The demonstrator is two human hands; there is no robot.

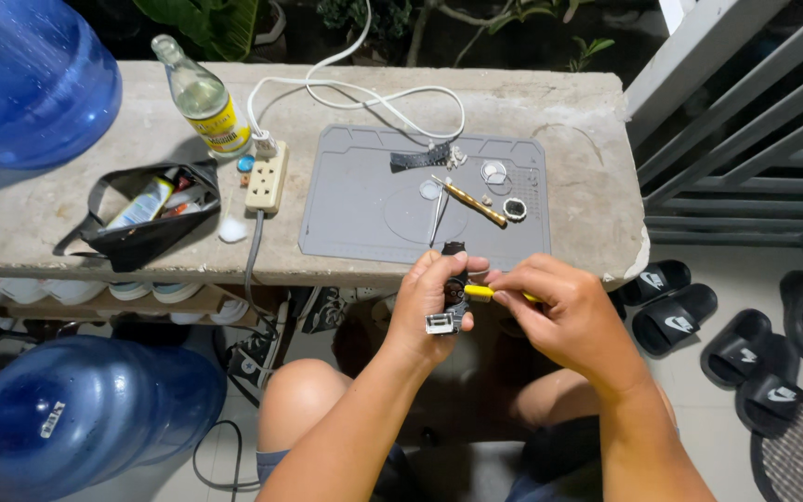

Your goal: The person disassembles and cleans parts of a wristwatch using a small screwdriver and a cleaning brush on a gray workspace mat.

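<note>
Worktop (67,223) of bare concrete carries a grey mat (364,223), and left of that mat an open black pouch (141,232) holds tubes and small packets, with a clear glass bottle (204,100) of pale liquid standing behind it. Just in front of the mat's near edge, the left hand (425,311) has its fingers (440,279) curled tight around a small black watch (454,296), while the right hand (564,311) pinches a yellow-handled tool (479,292) between closed fingertips, its tip touching the watch.

Bright overhead light, sharp, edges curved
</note>
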